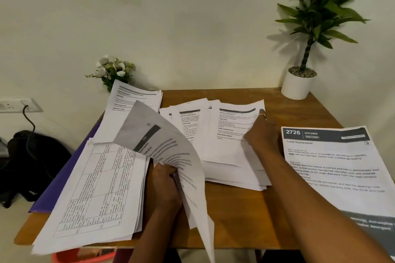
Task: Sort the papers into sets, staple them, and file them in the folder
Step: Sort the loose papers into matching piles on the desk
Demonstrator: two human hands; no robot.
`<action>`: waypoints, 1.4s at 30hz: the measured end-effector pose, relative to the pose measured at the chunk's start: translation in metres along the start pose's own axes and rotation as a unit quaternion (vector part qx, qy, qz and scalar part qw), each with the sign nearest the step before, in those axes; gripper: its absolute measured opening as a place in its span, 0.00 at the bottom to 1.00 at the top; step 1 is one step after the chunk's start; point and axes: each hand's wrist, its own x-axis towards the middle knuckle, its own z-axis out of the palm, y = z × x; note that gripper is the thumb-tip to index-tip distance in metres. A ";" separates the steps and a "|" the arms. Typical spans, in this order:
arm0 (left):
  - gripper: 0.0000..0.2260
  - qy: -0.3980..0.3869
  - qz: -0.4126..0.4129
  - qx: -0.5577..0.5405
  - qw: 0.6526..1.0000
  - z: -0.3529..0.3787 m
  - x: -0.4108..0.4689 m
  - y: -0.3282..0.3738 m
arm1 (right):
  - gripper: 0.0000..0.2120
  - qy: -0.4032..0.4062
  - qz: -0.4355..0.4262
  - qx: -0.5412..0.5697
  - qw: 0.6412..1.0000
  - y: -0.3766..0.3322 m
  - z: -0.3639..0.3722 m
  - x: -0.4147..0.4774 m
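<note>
- left hand (pixel 166 186) grips a fanned bunch of sheets (pixel 171 151) over the table's near edge; right hand (pixel 261 134) lies flat-fingered on the middle pile (pixel 224 160)
- looks like mid-sorting to me: loose piles everywhere, no stapler in sight, nothing visibly filed, purple folder (pixel 62 177) sits under the left stacks
- wooden table (pixel 230 215), potted plant (pixel 299 83) in the far corner, plain wall
</note>
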 end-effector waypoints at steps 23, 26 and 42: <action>0.07 0.039 0.017 0.030 0.999 0.007 -0.022 0.013 | 0.17 -0.221 -0.190 0.350 0.890 0.006 -0.093 -0.169; 0.10 0.015 0.005 0.006 1.000 0.009 -0.026 0.018 | 0.17 -0.219 -0.180 0.331 0.900 0.004 -0.098 -0.156; 0.15 -0.118 -0.107 -0.085 0.984 0.003 -0.030 0.037 | 0.12 -0.232 -0.082 0.412 0.878 0.002 -0.103 -0.129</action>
